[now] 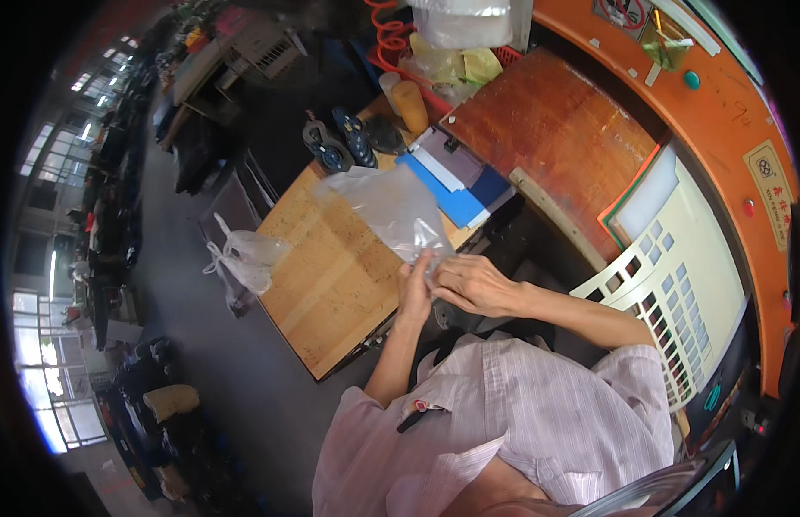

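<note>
A clear plastic bag [387, 205] lies spread over the far right part of the wooden table [331, 314], its near end drawn up toward me. My left hand [415, 289] is closed on that end, thumb pointing up. Close against it, my right hand [476, 286] pinches the same gathered plastic with bent fingers. Whether anything small sits inside the gathered end is hidden by my fingers. Blue sheets or folders [452, 202] and white papers [434, 164] lie just beyond the bag on the right.
A knotted plastic bag [249, 258] hangs at the table's left edge. Dark shoe-like items [355, 138] and an orange-brown cup [409, 106] stand at the far edge. A reddish wooden board [546, 129], a cream plastic basket [676, 284] and an orange curved surface [719, 95] lie to the right.
</note>
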`<state>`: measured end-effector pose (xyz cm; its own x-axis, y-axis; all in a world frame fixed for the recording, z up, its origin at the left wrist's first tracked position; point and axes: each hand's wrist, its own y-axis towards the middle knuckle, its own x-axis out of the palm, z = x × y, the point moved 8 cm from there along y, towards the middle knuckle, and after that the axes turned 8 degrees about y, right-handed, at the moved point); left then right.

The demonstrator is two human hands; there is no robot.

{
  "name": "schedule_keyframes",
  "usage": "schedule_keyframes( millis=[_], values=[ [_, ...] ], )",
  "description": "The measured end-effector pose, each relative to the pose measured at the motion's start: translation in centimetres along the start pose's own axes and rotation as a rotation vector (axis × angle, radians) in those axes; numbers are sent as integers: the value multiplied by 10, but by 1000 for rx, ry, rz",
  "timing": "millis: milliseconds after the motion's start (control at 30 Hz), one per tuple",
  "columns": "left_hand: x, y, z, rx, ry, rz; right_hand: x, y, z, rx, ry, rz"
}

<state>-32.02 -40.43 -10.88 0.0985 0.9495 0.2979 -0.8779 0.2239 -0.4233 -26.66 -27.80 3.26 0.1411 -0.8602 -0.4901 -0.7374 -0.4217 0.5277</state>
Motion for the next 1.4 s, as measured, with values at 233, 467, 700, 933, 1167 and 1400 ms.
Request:
schedule_keyframes(
  millis=[233, 467, 700, 933, 1167, 1400],
  values=[
    [-125, 8, -8, -54, -188, 75, 143, -45, 174, 1148, 755, 426],
    [-200, 24, -30, -164, -106, 146, 258, -22, 201, 1279, 1398, 732],
    [-308, 32, -101, -327, 373, 443, 220, -34, 250, 1270, 215, 166],
    [-364, 13, -128, -154, 760, 895, 208, -27, 176, 576, -195, 200],
    [-292, -3, -47, 336, 900, 691, 251, -42, 191, 483, -419, -260],
    [-199, 91, -55, 400, 1211, 252, 245, -58, 196, 462, -367, -258]
  ],
)
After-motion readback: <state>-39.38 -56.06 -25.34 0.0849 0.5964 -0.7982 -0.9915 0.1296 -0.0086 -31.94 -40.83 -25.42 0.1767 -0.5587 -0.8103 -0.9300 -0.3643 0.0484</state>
